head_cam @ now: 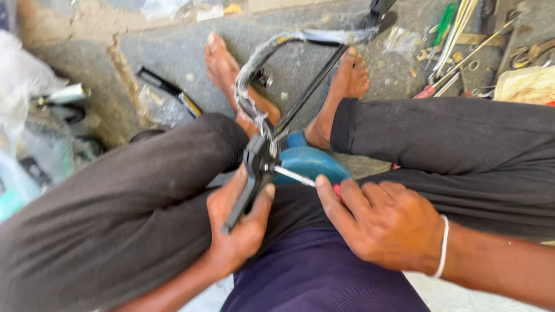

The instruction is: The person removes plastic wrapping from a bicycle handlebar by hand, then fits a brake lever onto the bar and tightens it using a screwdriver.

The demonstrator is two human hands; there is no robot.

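Left hand (240, 222) grips the hacksaw (272, 115) handle; right hand (381, 222) holds a screwdriver (296, 177), shaft pointing left into the handle.

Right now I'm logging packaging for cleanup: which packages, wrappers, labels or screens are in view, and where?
Clear plastic wrap: crinkled, wound around the hacksaw frame's top.
Plastic bags: far left on the ground, whitish and translucent.
Tan packet: right edge, flat.
No screens or signs.

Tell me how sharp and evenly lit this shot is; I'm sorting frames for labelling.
Head view: motion blur smears the whole frame, worst at the left edge; soft daylight, no hard shadows; glare on the clear plastic wrap around the black metal hacksaw frame; left hand and right hand remain recognisable.
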